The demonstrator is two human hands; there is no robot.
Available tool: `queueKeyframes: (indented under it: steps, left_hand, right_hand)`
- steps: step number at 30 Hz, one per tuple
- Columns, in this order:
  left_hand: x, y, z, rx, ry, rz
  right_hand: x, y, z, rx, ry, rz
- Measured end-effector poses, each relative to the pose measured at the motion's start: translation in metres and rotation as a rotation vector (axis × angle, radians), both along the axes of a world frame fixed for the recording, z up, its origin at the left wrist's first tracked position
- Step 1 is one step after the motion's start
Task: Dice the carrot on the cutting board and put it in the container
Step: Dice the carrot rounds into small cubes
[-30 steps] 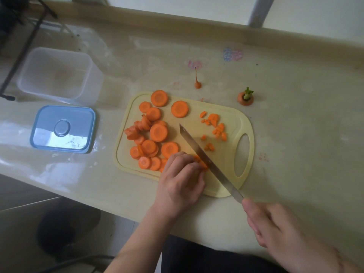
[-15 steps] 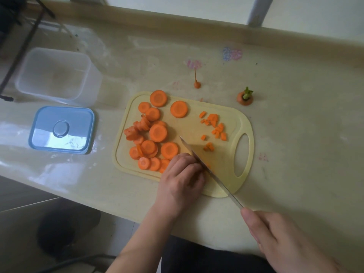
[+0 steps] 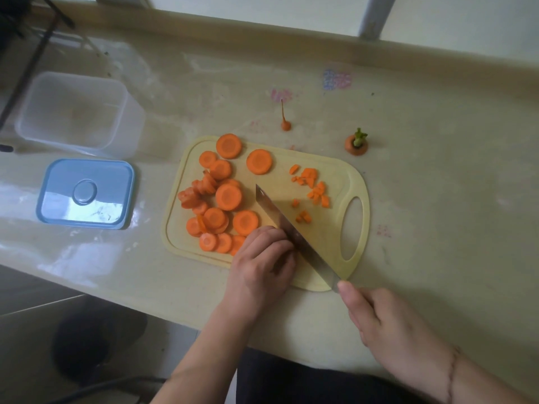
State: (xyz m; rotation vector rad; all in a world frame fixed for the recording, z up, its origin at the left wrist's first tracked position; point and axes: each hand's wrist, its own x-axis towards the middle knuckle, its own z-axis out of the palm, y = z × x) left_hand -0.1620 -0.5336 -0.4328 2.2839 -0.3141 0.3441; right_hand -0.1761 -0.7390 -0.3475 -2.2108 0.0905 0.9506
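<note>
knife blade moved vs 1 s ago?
Yes. The knife tip has drawn back from the diced pieces toward the left hand, judged against the cutting board.

Carrot slices (image 3: 222,204) at the cutting board's (image 3: 329,258) nine o'clock side, diced bits (image 3: 313,188) at two, container (image 3: 78,112) and lid (image 3: 86,193) at nine, carrot top (image 3: 355,144) at one.

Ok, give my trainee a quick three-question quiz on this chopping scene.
1. True or false: the container already holds diced carrot.
2. Which hand grips the knife? A) left B) right
3. Fill in: the blue lid lies on the ____, beside the cutting board.

Key:
1. False; the diced bits lie on the board.
2. B; the right hand grips it, the left hand steadies the carrot.
3. Counter.
</note>
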Motion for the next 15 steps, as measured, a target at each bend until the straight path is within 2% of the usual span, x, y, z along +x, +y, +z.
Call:
queueKeyframes:
  steps: [6, 15]
  left_hand:
    - [0.000, 0.001, 0.001, 0.071, -0.002, -0.040]
    - [0.024, -0.001, -0.002, 0.153, -0.028, -0.029]
  right_hand:
    - [0.008, -0.004, 0.000, 0.028, -0.005, 0.010]
    - [0.059, -0.019, 0.007, 0.055, 0.090, -0.002]
